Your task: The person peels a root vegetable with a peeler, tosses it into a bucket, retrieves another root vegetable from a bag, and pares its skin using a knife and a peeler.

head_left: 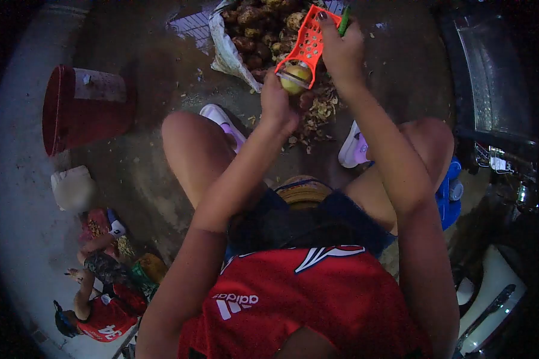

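Observation:
My right hand (344,51) is closed around an orange peeler (310,40) with round holes in its flat body. A metal blade crosses the peeler's forked end and lies against a pale yellow, peeled potato (295,81). My left hand (278,105) grips that potato from below, its fingers partly hidden. A slim green piece (344,21) shows beside my right fingers; I cannot tell what it is. Just beyond my hands, an open white sack (224,57) holds many brown, unpeeled potatoes (251,30). Peelings (317,116) lie scattered on the floor below my hands.
A red bucket (87,110) stands at the left, with a whitish container (73,188) nearer me. At lower left, another person in a red shirt (111,314) sits low. A blue plastic item (450,194) is by my right leg. Vehicle-like parts (491,299) line the right side.

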Tool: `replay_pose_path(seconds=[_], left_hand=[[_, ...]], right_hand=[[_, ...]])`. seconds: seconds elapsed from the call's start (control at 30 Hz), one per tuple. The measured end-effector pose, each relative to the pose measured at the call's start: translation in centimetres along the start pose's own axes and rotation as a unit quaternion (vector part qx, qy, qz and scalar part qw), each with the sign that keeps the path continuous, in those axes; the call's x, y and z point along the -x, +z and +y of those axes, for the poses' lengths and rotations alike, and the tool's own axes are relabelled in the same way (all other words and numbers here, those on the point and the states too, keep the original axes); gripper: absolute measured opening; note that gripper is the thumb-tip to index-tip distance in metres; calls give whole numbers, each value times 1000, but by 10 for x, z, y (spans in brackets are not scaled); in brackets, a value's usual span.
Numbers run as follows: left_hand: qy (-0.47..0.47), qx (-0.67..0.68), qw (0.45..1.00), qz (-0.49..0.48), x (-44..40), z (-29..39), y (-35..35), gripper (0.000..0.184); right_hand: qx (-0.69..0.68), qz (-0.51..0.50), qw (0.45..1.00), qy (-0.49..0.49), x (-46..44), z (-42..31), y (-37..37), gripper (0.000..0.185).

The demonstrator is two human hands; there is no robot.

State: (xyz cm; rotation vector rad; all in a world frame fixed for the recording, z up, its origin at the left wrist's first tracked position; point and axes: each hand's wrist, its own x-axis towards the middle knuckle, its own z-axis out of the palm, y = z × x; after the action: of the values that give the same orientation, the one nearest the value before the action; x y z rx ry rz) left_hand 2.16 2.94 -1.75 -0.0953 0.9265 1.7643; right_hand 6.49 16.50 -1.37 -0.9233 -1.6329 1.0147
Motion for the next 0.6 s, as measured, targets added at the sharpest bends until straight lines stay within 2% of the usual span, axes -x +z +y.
replay_pose_path(seconds=[0.07, 0.17, 0.27, 0.3, 0.37, 0.4, 0.47, 0.53, 0.6], left_hand=[[-18, 25, 999, -18, 1, 2, -2, 44], [-37, -5, 999, -4, -6, 4, -4, 44], [-46, 3, 999, 17, 2, 11, 2, 43], [-31, -10, 999, 17, 3, 11, 3, 42], [-2, -37, 999, 16, 7, 8, 5, 41], [-39, -15, 999, 3, 8, 9, 6, 41], [-108, 32, 993, -21, 10, 17, 6, 42], [-118, 41, 992, -12, 6, 19, 4, 42], [-111, 17, 994, 7, 9, 18, 2, 42]], right_hand=[[28, 15, 999, -43, -4, 3, -1, 34], [34, -2, 990, 140, -39, 50, -17, 53], [30, 43, 980, 193, -27, -6, -22, 53], [141, -24, 976, 165, -18, -37, -24, 57], [122, -12, 991, 51, -8, -22, -18, 43], [114, -4, 993, -4, -3, -7, -15, 36], [54, 17, 994, 91, -26, 24, -23, 45], [-62, 24, 981, 184, -43, 11, -26, 60], [-18, 39, 996, 77, -27, -3, -26, 51]])
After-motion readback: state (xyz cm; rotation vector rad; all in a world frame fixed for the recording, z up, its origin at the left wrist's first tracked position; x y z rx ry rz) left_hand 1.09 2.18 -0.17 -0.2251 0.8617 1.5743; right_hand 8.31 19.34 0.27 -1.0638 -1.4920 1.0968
